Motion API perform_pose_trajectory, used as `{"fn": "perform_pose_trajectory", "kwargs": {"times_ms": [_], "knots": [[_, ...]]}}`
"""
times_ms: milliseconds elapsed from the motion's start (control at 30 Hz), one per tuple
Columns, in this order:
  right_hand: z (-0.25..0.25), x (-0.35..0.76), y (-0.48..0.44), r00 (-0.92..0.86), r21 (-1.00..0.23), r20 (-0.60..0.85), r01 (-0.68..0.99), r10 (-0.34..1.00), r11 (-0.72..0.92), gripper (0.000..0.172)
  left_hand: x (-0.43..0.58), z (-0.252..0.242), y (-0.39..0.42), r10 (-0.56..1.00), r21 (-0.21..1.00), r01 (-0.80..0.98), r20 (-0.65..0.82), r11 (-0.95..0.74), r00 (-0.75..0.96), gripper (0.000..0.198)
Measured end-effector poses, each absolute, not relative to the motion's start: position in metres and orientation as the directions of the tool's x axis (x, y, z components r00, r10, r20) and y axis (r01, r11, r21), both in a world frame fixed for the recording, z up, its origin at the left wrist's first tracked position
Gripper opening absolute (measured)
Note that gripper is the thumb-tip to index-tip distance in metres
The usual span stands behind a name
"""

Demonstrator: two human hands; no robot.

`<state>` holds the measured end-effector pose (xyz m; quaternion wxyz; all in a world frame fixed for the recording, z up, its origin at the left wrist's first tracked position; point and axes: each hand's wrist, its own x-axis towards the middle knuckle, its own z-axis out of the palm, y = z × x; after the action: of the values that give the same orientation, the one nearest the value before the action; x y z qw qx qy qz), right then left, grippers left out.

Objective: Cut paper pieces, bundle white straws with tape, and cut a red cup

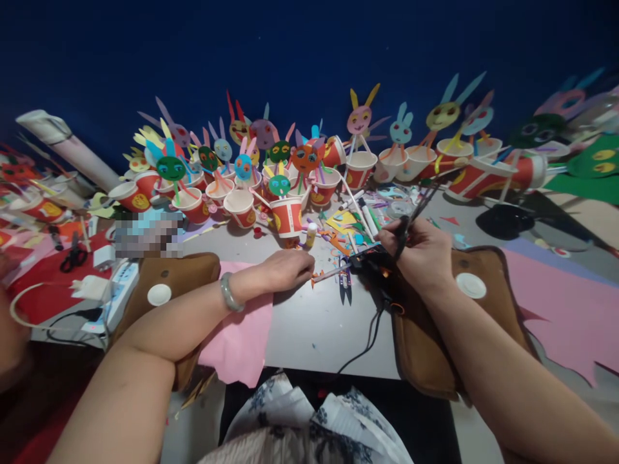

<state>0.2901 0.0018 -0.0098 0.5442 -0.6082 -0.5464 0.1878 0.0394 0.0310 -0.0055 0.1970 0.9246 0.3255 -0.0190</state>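
While the right hand (420,252) is closed around a black glue gun (372,263) near the middle of the grey table (314,322), a thin dark stick (420,205) is also pinched between its fingers and points up toward the far edge. The gun's black cord (367,338) runs down to the near edge. The left hand (289,267) lies flat just beside it, fingers pressed together and curled lightly down, their tips touching a small orange strip (325,276) on the table; whether the strip is pinched cannot be told.

The step in hand is judged to be gluing: a small paper part is being held steady near the nozzle. For the next move, a careful meeting of nozzle and strip is probably needed, with the fingertips kept away from the hot tip.

Along the far edge many paper cups (286,216) are stood, red and white, smooth and conical, each carrying a round paper face with long ears on a straw. Paper scraps (345,225), flat and bright, are scattered in front of them. A soft pink sheet (239,335) hangs over the near edge, and two brown leather-like pads (425,348) are placed under the forearms. A pale smooth bangle (229,293) is worn on the left wrist.
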Motion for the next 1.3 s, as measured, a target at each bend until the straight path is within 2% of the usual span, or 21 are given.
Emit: {"fn": "perform_pose_trajectory", "kwargs": {"times_ms": [133, 233, 367, 467, 533, 600, 733, 933, 1033, 1100, 1133, 1200, 1267, 1300], "knots": [[-0.009, 0.288, 0.000, 0.284, -0.876, 0.335, 0.446, 0.899, 0.186, 0.018, 0.032, 0.007, 0.032, 0.685, 0.345, 0.679, -0.126, -0.648, 0.718, 0.020], [-0.010, 0.284, -0.004, 0.238, -0.880, 0.323, 0.432, 0.916, 0.198, 0.022, 0.030, 0.013, 0.034, 0.771, 0.415, 0.712, -0.037, -0.567, 0.636, 0.020], [-0.014, 0.275, -0.012, -0.037, -0.810, 0.358, 0.485, 0.933, 0.330, 0.018, 0.036, 0.007, 0.028, 0.789, 0.557, 0.630, 0.076, -0.541, 0.610, 0.016], [-0.020, 0.265, -0.019, -0.274, -0.700, 0.396, 0.528, 0.876, 0.481, 0.013, 0.043, -0.003, 0.018, 0.738, 0.653, 0.496, 0.148, -0.573, 0.658, 0.019], [-0.025, 0.260, -0.022, -0.353, -0.656, 0.395, 0.538, 0.848, 0.529, 0.012, 0.045, -0.009, 0.013, 0.728, 0.698, 0.442, 0.166, -0.563, 0.665, 0.021], [-0.029, 0.257, -0.024, -0.379, -0.627, 0.408, 0.545, 0.830, 0.557, 0.012, 0.046, -0.011, 0.010, 0.720, 0.748, 0.390, 0.166, -0.537, 0.674, 0.022], [-0.034, 0.256, -0.024, -0.323, -0.610, 0.443, 0.575, 0.837, 0.545, 0.013, 0.046, -0.012, 0.011, 0.738, 0.819, 0.332, 0.156, -0.469, 0.657, 0.022], [-0.031, 0.260, -0.020, -0.248, -0.577, 0.436, 0.661, 0.865, 0.480, 0.012, 0.047, -0.008, 0.015, 0.736, 0.849, 0.300, 0.143, -0.435, 0.662, 0.023], [-0.023, 0.270, -0.017, -0.201, -0.537, 0.442, 0.721, 0.874, 0.437, 0.003, 0.041, -0.003, 0.021, 0.745, 0.740, 0.441, 0.119, -0.507, 0.657, 0.027], [-0.015, 0.283, -0.013, -0.083, -0.521, 0.468, 0.778, 0.880, 0.351, 0.006, 0.033, 0.001, 0.027, 0.741, 0.558, 0.587, 0.076, -0.586, 0.667, 0.032], [-0.011, 0.291, -0.010, 0.064, -0.497, 0.496, 0.839, 0.866, 0.222, 0.008, 0.029, 0.002, 0.030, 0.721, 0.456, 0.628, 0.045, -0.630, 0.691, 0.035], [-0.005, 0.309, -0.002, 0.203, -0.485, 0.515, 0.870, 0.833, 0.088, 0.013, 0.020, 0.003, 0.034, 0.667, 0.304, 0.643, -0.032, -0.703, 0.744, 0.038], [-0.004, 0.325, 0.007, 0.371, -0.475, 0.511, 0.874, 0.776, -0.105, 0.022, 0.014, 0.002, 0.035, 0.623, 0.217, 0.624, -0.078, -0.751, 0.778, 0.034], [-0.004, 0.331, 0.011, 0.402, -0.486, 0.492, 0.863, 0.772, -0.140, 0.026, 0.013, 0.000, 0.035, 0.618, 0.197, 0.620, -0.081, -0.760, 0.782, 0.030]]}}
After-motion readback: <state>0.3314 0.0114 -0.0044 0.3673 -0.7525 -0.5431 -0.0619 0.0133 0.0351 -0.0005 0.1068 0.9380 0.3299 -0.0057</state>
